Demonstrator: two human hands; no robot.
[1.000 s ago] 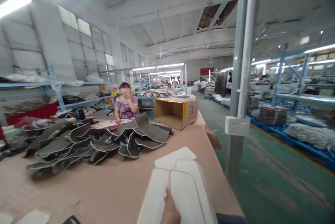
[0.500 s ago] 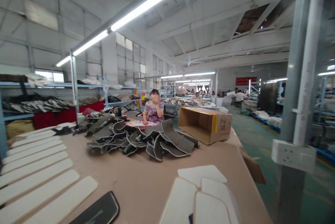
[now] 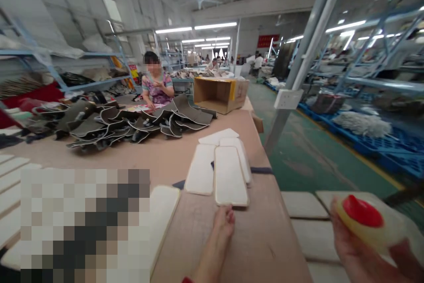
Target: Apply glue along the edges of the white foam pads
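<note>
My left hand (image 3: pixel 224 222) reaches over the table, its fingers closed at the near edge of a white panel (image 3: pixel 231 175) with rounded corners. That panel overlaps several other white panels, among them one on its left (image 3: pixel 200 169). At the lower right, my right hand (image 3: pixel 361 250) is wrapped round a pale yellowish plastic bottle (image 3: pixel 386 234) with a red cap (image 3: pixel 362 210). The bottle is blurred, and its far end is hard to make out. Below and beside it lie more white panels (image 3: pixel 304 205), to the right of the table edge.
Dark grey curved pieces (image 3: pixel 139 122) are heaped across the table (image 3: pixel 258 225). Behind them sits a person (image 3: pixel 158 82). An open cardboard box (image 3: pixel 220 94) lies on its side at the far edge. A metal post (image 3: pixel 298 75) with a socket box (image 3: pixel 288 99) stands right.
The view has turned right and down. Both my hands have come into sight, the left at a white panel and the right with the red-capped bottle.
</note>
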